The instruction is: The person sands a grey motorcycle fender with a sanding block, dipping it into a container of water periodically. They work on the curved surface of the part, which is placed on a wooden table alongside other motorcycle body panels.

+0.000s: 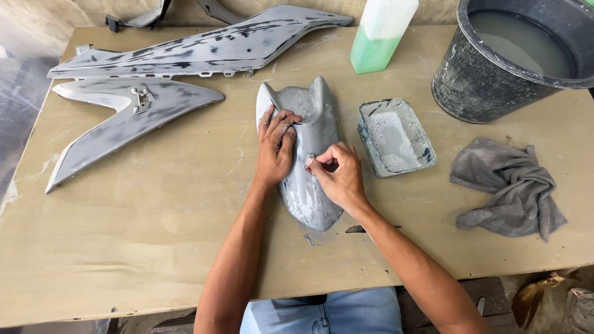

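Wooden table (154, 247) fills my head view. At its centre, my left hand (275, 145) presses flat and open on a grey fender (309, 179); my right hand (340, 176) pinches a small sanding scrap (309, 163) against it. Soapy tray (396, 136) just right.

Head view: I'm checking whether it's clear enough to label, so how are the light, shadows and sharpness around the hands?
Head view: soft, even daylight, no harsh glare; faint shadows beneath the left hand and right hand on the grey fender panel; centre sharp, bucket cropped at the corner.
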